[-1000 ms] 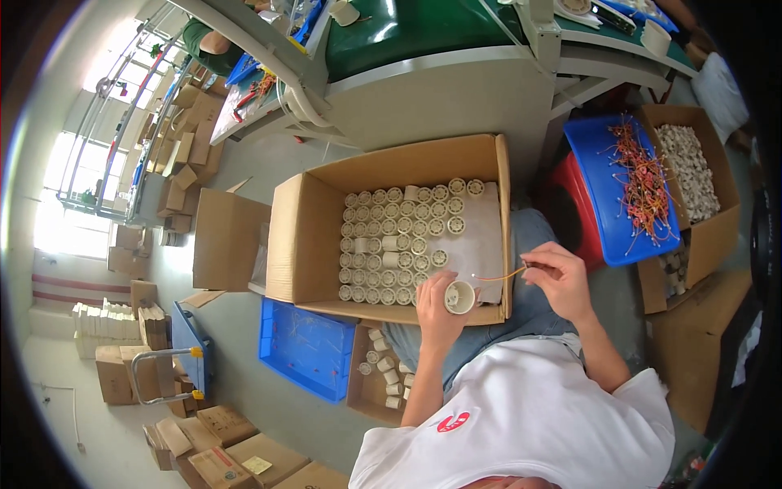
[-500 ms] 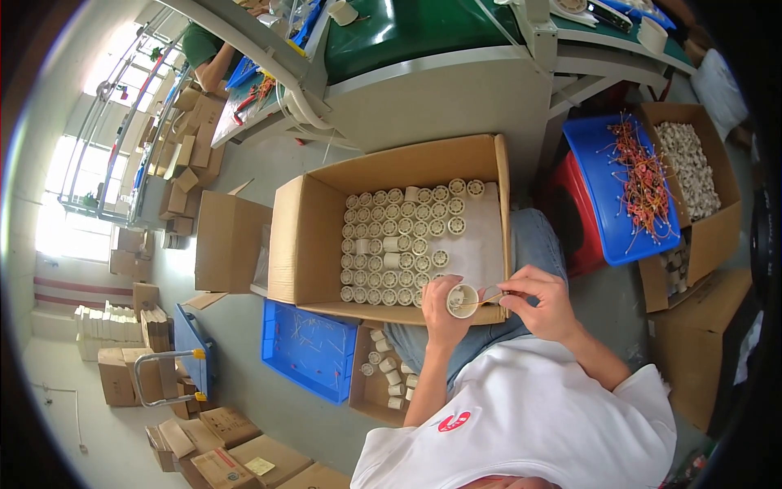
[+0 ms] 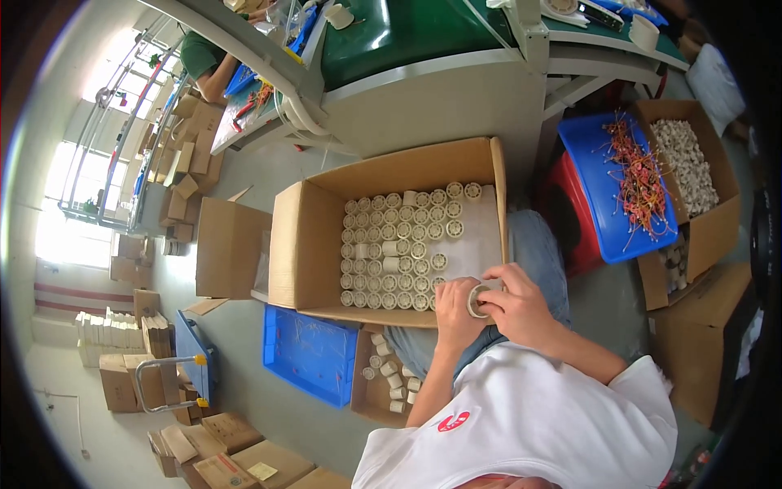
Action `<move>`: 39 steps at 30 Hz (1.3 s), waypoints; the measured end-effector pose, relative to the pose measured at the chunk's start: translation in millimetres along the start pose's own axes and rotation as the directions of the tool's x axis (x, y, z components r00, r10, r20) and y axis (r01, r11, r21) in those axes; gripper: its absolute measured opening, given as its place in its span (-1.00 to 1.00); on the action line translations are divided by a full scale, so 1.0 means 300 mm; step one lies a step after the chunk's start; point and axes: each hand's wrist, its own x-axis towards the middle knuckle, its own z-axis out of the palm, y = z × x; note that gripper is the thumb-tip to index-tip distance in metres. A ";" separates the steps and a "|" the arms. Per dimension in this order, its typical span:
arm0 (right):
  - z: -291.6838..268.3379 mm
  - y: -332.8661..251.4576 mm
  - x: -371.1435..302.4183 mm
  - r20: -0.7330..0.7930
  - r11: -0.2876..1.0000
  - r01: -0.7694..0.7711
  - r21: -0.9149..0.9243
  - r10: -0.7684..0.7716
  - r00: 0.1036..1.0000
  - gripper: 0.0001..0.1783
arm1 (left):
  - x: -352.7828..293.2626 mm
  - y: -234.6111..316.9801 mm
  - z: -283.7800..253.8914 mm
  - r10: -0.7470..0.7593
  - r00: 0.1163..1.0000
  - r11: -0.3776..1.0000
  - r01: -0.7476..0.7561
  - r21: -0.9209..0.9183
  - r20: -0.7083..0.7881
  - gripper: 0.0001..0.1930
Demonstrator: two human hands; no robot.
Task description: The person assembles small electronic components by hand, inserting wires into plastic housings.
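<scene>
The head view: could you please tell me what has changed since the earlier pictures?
The right hand moved left to the mouth of the white cup; its orange wire no longer shows. The left hand shifted slightly right, still holding the cup. The cardboard box stayed put.

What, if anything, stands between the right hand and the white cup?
Nothing visible. The left hand holds the white cup from its left side, and the right hand is right at its open rim, hiding part of the inside.
</scene>
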 end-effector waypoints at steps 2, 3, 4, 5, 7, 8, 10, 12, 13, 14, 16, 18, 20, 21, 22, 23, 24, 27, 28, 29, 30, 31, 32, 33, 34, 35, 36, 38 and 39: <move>0.023 0.026 0.006 0.040 1.000 0.004 0.001 -0.004 0.999 -0.84 | 0.003 0.009 0.021 0.001 1.000 1.000 -0.001 -0.009 -0.008 -0.50; 0.023 0.032 0.009 0.038 1.000 0.007 -0.002 -0.007 0.999 -0.84 | 0.008 0.018 0.023 -0.004 1.000 1.000 0.003 -0.013 -0.021 -0.51; 0.021 0.038 0.014 0.073 1.000 0.009 0.005 -0.009 0.997 -0.86 | 0.007 0.021 0.023 -0.001 1.000 1.000 0.001 -0.015 -0.024 -0.51; 0.017 0.041 0.016 0.108 1.000 0.009 0.012 -0.010 0.994 -0.89 | 0.003 0.023 0.023 -0.030 0.999 0.998 0.029 -0.058 -0.019 -0.52; 0.006 0.026 0.017 0.119 0.999 -0.036 0.017 0.034 0.992 -0.89 | 0.002 0.028 0.023 -0.061 0.998 0.993 0.060 -0.102 -0.014 -0.53; 0.002 0.021 0.015 0.131 0.996 -0.082 0.023 0.078 0.988 -0.90 | 0.005 0.034 0.023 -0.069 0.997 0.992 0.066 -0.110 -0.018 -0.54; 0.005 0.023 0.000 0.106 0.994 -0.106 0.015 0.103 0.989 -0.90 | 0.004 0.039 0.025 -0.080 0.997 0.990 0.077 -0.118 -0.019 -0.55; 0.005 0.020 -0.007 0.081 0.991 -0.130 0.009 0.129 0.988 -0.89 | 0.005 0.038 0.031 -0.068 0.998 0.992 0.067 -0.111 -0.009 -0.54; -0.001 0.013 -0.007 0.096 0.991 -0.137 -0.004 0.137 0.986 -0.88 | 0.000 0.036 0.032 -0.071 0.997 0.991 0.070 -0.111 -0.007 -0.54; -0.004 0.007 -0.007 0.110 0.989 -0.145 -0.017 0.146 0.983 -0.87 | -0.006 0.033 0.034 -0.064 0.998 0.991 0.062 -0.118 -0.009 -0.53; -0.010 0.006 -0.003 0.106 0.990 -0.144 -0.014 0.144 0.984 -0.86 | -0.007 0.032 0.038 -0.055 0.998 0.990 0.054 -0.129 -0.008 -0.52; -0.014 0.003 0.002 0.102 0.990 -0.141 -0.008 0.141 0.985 -0.85 | -0.003 0.031 0.035 -0.079 0.997 0.989 0.076 -0.130 -0.017 -0.50; -0.015 0.003 0.007 0.100 0.991 -0.137 -0.013 0.137 0.985 -0.84 | 0.002 0.028 0.040 -0.072 0.997 0.989 0.068 -0.129 -0.025 -0.50; -0.013 -0.003 0.009 0.099 0.991 -0.133 -0.013 0.134 0.986 -0.84 | 0.004 0.027 0.036 -0.061 0.997 0.990 0.055 -0.129 -0.040 -0.50; -0.010 -0.008 0.010 0.093 0.992 -0.126 -0.025 0.128 0.987 -0.84 | 0.005 0.027 0.032 -0.059 0.997 0.990 0.053 -0.128 -0.042 -0.50; -0.008 -0.012 0.010 0.088 0.992 -0.120 -0.037 0.123 0.989 -0.84 | 0.006 0.026 0.028 -0.054 0.997 0.989 0.048 -0.139 -0.046 -0.49; -0.006 -0.009 0.010 0.088 0.992 -0.122 -0.035 0.124 0.988 -0.84 | 0.007 0.023 0.028 -0.053 0.998 0.988 0.045 -0.149 -0.045 -0.48; 0.002 0.000 0.008 0.071 0.990 -0.138 -0.022 0.139 0.988 -0.85 | 0.010 0.026 0.031 -0.059 0.997 0.986 0.051 -0.160 -0.048 -0.50; 0.005 0.005 0.006 0.065 0.986 -0.165 0.008 0.165 0.984 -0.86 | 0.006 0.025 0.035 -0.061 0.997 0.986 0.052 -0.160 -0.048 -0.50; 0.006 0.010 0.004 0.058 0.981 -0.192 0.039 0.189 0.980 -0.87 | -0.002 0.024 0.042 -0.075 0.996 0.981 0.064 -0.185 -0.051 -0.49; 0.007 0.021 0.006 0.057 0.981 -0.192 0.037 0.190 0.980 -0.87 | -0.007 0.023 0.047 -0.087 0.995 0.974 0.074 -0.212 -0.053 -0.49; 0.005 0.035 0.012 0.117 0.955 -0.268 0.128 0.253 0.960 -0.88 | -0.011 0.023 0.049 -0.086 0.995 0.974 0.073 -0.214 -0.053 -0.49; 0.006 0.046 0.015 0.181 0.915 -0.343 0.212 0.308 0.934 -0.88 | -0.015 0.025 0.050 -0.095 0.994 0.976 0.082 -0.200 -0.056 -0.49; 0.010 0.051 0.012 0.179 0.917 -0.341 0.208 0.307 0.935 -0.88 | -0.014 0.027 0.052 -0.103 0.993 0.978 0.090 -0.187 -0.060 -0.49; 0.017 0.055 0.006 0.151 0.929 -0.305 0.208 0.278 0.949 -0.87 | -0.013 0.029 0.052 -0.100 0.993 0.978 0.087 -0.189 -0.063 -0.49; 0.022 0.056 0.001 0.123 0.941 -0.268 0.207 0.247 0.961 -0.85 | -0.012 0.030 0.050 -0.080 0.995 0.984 0.071 -0.164 -0.052 -0.49; 0.024 0.056 -0.003 0.125 0.942 -0.265 0.206 0.243 0.962 -0.85 | -0.010 0.032 0.047 -0.063 0.997 0.989 0.057 -0.135 -0.042 -0.49; 0.028 0.058 -0.007 0.067 0.980 -0.154 0.129 0.146 0.987 -0.85 | 0.005 0.029 0.044 -0.043 0.999 0.989 0.039 -0.145 -0.029 -0.50; 0.031 0.060 -0.008 0.068 0.980 -0.152 0.129 0.144 0.987 -0.85 | 0.012 0.029 0.043 -0.022 1.000 0.987 0.020 -0.157 -0.010 -0.50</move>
